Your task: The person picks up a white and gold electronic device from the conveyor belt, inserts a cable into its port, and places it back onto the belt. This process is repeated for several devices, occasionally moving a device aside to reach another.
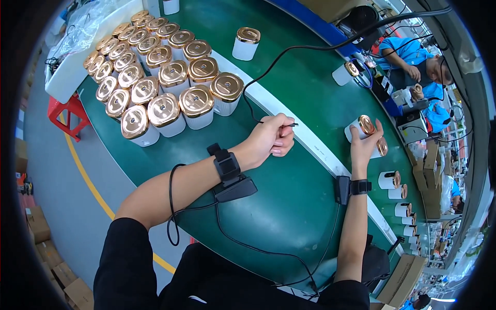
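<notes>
My left hand (270, 138) is closed above the green table, pinching the end of a thin black cable (281, 51) whose small plug (293, 124) sticks out past the fingertips. The cable arcs up and away to the right. Across the white rail, my right hand (365, 143) is wrapped round a white canister with a shiny copper-gold top (366, 124), thumb on its left side and fingers on its right. Just beyond that hand, partly hidden by it, stands a second such canister (382, 146). Both wrists wear black straps with small boxes and wires.
Many similar canisters (164, 109) stand packed in rows at the left. A white rail (315, 147) divides the table. More canisters (387, 180) line the right side, and single ones (246, 44) stand farther back. A co-worker in blue (405, 54) sits at the far right.
</notes>
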